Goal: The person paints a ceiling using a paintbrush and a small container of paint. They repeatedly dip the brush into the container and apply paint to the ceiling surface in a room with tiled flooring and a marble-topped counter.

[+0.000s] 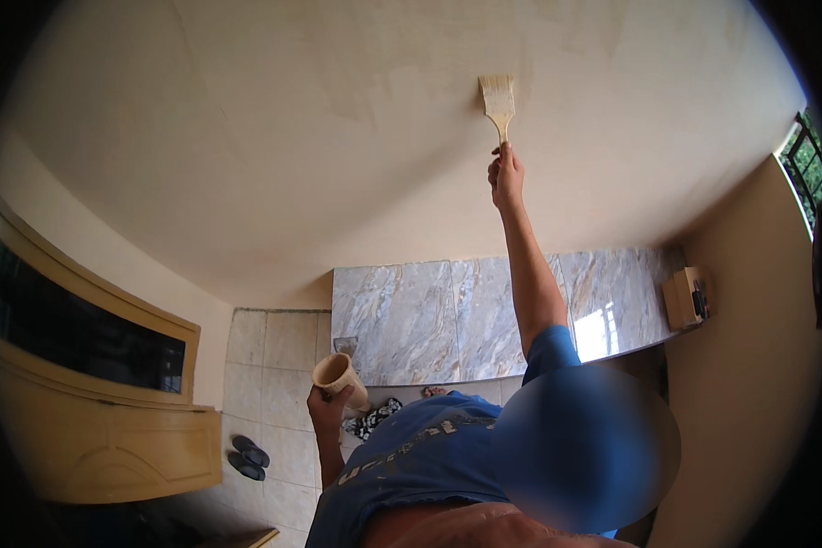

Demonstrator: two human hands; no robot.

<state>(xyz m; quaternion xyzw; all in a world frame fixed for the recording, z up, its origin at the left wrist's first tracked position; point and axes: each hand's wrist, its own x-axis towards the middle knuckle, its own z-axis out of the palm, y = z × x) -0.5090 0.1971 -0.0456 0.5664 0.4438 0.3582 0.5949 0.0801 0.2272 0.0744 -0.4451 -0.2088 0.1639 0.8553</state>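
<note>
My right hand (507,176) is raised at the end of a stretched arm, its fingers closed round the handle of a wide flat paintbrush (498,95). The pale bristles point up and lie against, or very close to, the cream wall (338,155), which has faint darker streaks higher up. Lower down on the left, my left hand (327,407) grips a tall, open-topped beige cup (356,395) by its side. What is inside the cup is too dark to make out.
A grey marbled counter (402,320) runs along the wall's foot, with a small clear glass (345,345) at its left end and a cardboard box (688,300) at its right. Dark slippers (247,457) lie on the tiled floor. A yellow wooden door (110,447) stands left, a barred window (804,169) right.
</note>
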